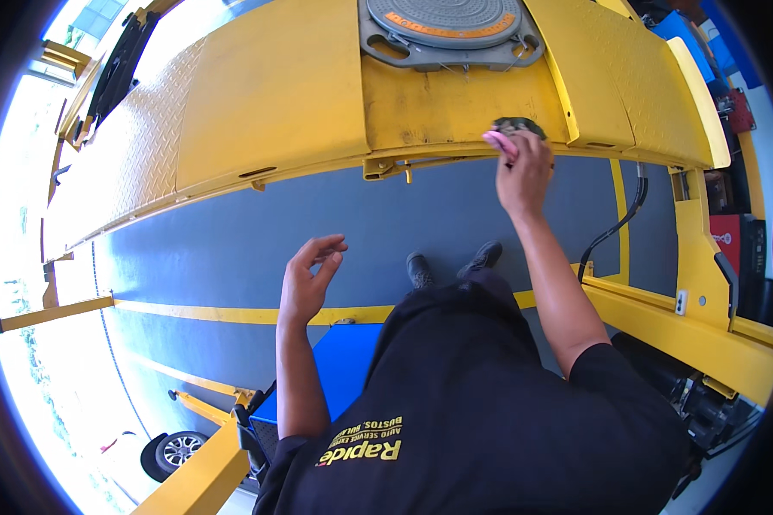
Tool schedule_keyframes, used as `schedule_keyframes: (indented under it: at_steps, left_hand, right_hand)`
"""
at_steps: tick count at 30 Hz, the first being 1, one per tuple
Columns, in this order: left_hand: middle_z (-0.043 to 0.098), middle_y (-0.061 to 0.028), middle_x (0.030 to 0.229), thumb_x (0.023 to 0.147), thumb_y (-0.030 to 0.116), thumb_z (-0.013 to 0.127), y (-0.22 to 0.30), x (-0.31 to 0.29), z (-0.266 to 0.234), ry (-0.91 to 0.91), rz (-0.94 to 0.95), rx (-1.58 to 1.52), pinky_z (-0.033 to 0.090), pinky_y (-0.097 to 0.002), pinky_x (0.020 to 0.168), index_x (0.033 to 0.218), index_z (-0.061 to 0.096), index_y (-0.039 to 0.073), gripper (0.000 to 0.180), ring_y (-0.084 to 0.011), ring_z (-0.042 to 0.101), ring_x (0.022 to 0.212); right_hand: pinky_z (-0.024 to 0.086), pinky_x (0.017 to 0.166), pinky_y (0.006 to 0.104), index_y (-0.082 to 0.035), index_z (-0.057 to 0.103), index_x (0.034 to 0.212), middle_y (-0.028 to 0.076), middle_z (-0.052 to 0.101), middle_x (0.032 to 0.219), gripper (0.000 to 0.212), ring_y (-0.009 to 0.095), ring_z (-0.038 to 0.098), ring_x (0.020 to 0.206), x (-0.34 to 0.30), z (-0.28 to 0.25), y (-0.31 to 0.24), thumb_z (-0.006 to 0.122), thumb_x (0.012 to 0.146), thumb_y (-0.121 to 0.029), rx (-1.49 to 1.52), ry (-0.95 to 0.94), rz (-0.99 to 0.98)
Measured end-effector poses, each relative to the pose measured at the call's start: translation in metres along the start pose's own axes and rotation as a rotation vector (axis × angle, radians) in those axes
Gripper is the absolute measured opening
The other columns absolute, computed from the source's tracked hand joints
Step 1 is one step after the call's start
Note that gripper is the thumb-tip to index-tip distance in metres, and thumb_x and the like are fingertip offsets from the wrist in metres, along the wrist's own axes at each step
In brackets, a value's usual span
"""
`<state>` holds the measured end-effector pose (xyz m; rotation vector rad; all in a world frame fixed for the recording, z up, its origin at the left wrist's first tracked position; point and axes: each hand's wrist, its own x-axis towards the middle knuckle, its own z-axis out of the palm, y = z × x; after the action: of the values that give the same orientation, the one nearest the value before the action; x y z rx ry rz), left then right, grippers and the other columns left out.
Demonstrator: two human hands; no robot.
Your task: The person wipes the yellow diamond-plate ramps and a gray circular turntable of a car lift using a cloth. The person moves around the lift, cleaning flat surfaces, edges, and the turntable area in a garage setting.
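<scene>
A: From my remote station, where do I place the cloth (519,128)?

B: I place it on the near side of the grey round turntable (445,19), slightly to its right, above the near edge of the yellow platform (275,103); I cannot tell whether it touches that edge.

A: And its direction from my hand?

B: It lies just beyond the knuckles of my right hand (525,178), towards the turntable. The pink part's long axis slants, its left end nearer the turntable, its right end at the fingers.

A: Its appearance?

B: Crumpled: a dark, mottled, greenish mass with a smooth pink portion at its left.

A: The state of each hand?

B: My right, the nearer, is closed around the cloth. My left (304,279), farther from the turntable and left of it, holds nothing visible above the grey-blue floor (386,206): fingers loosely curved, thumb apart.
</scene>
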<state>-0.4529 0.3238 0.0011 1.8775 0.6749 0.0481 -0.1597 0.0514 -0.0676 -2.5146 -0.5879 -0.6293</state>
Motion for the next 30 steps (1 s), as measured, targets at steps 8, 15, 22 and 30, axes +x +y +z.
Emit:
schedule_keyframes:
  at_steps: [8, 15, 22, 30]
  left_hand:
    - [0.077, -0.0094, 0.123, 0.102, 0.019, 0.069, 0.011, 0.025, 0.009, -0.145, 0.118, 0.050, 0.054, -0.0391, 0.104, 0.133, 0.071, 0.005, 0.034, -0.0232, 0.070, 0.115]
    - [0.076, -0.0091, 0.125, 0.102, 0.019, 0.069, -0.006, -0.003, -0.007, -0.088, 0.002, 0.032, 0.052, -0.0422, 0.107, 0.134, 0.070, 0.006, 0.035, -0.0254, 0.069, 0.118]
    - [0.074, -0.0094, 0.128, 0.101, 0.021, 0.070, -0.030, -0.020, -0.011, -0.065, -0.085, 0.120, 0.051, -0.0462, 0.109, 0.137, 0.070, 0.009, 0.038, -0.0257, 0.068, 0.122]
    - [0.075, -0.0094, 0.129, 0.101, 0.019, 0.070, -0.028, -0.012, -0.027, -0.112, -0.058, 0.103, 0.051, -0.0445, 0.108, 0.138, 0.069, 0.009, 0.039, -0.0257, 0.068, 0.120]
  right_hand:
    - [0.046, 0.105, 0.0431, -0.001, 0.070, 0.121, 0.013, 0.065, 0.124, 0.028, 0.031, 0.060, 0.121, -0.003, 0.048, -0.137, 0.068, 0.095, -0.012, 0.323, -0.286, -0.293]
    - [0.053, 0.103, 0.0324, -0.005, 0.062, 0.140, 0.015, 0.075, 0.127, 0.035, 0.027, 0.072, 0.117, 0.027, -0.010, -0.119, 0.058, 0.105, -0.005, 1.203, -0.568, 0.236]
    - [0.049, 0.112, 0.0453, -0.008, 0.065, 0.127, 0.009, 0.076, 0.128, 0.032, 0.030, 0.068, 0.129, 0.035, 0.073, -0.118, 0.072, 0.096, -0.017, 0.156, -0.153, -0.485]
    - [0.049, 0.112, 0.0427, -0.006, 0.070, 0.114, 0.008, 0.078, 0.120, 0.020, 0.035, 0.068, 0.126, 0.043, -0.004, -0.068, 0.067, 0.095, -0.010, 0.823, -1.010, -0.142]
